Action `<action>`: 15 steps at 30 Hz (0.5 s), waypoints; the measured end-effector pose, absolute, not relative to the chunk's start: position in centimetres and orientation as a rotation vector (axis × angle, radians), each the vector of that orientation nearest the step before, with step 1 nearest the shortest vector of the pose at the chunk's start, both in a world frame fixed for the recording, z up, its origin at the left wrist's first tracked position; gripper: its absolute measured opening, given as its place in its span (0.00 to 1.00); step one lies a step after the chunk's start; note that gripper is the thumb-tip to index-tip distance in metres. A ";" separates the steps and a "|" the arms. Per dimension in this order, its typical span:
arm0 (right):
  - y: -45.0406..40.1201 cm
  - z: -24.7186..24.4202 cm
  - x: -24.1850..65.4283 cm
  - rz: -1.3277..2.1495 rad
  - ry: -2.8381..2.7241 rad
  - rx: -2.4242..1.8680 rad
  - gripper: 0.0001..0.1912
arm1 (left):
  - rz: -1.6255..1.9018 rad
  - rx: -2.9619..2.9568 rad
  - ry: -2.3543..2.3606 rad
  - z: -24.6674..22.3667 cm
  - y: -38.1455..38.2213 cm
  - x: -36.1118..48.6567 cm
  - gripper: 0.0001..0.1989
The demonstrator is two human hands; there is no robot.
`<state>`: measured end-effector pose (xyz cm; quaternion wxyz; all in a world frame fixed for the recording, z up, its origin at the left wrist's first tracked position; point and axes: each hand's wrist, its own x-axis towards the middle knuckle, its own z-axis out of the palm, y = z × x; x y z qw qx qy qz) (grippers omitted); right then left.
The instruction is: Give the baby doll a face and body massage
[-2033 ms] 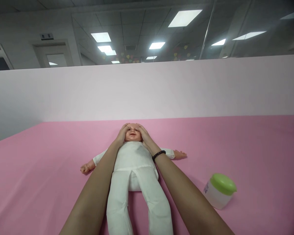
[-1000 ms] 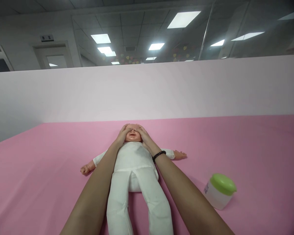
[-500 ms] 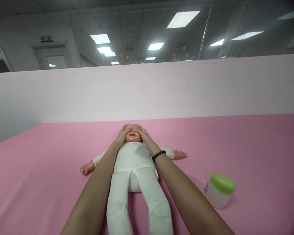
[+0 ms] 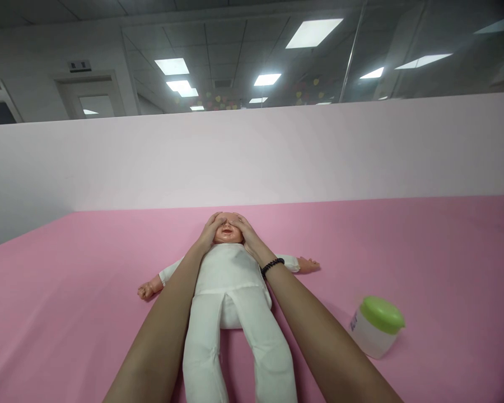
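Observation:
A baby doll [image 4: 233, 274] with a white cloth body lies on its back on the pink surface, head away from me and legs toward me. My left hand [image 4: 212, 230] wraps round the left side of its head, the thumb resting across the eye area. On the other side my right hand [image 4: 247, 230] holds the head in the same way, thumb over the other eye. The doll's mouth and chin show between my hands, while its eyes are covered. Its arms stretch out sideways beyond my forearms. A black beaded bracelet [image 4: 273, 265] circles my right wrist.
A translucent jar with a green lid [image 4: 382, 315] stands on the pink surface [image 4: 445, 263], right of my right forearm. Behind the doll rises a low white wall [image 4: 252, 157], with glass panes and ceiling lights beyond it.

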<state>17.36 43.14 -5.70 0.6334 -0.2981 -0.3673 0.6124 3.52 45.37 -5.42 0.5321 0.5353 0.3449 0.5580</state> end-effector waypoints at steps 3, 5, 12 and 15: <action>43.2 -5.7 17.3 1.376 -0.852 -0.710 0.32 | 1.321 1.275 0.828 -5.5 45.4 3.5 0.29; 43.6 -5.9 17.2 1.365 -0.864 -0.729 0.31 | 1.311 1.258 0.850 -5.3 45.3 3.6 0.28; 42.6 -5.6 17.9 1.440 -0.880 -0.687 0.42 | 1.207 1.265 0.881 -5.3 44.6 2.7 0.31; 40.9 -4.7 19.1 1.545 -1.010 -0.634 0.55 | 1.121 1.351 0.774 -5.3 43.7 1.4 0.43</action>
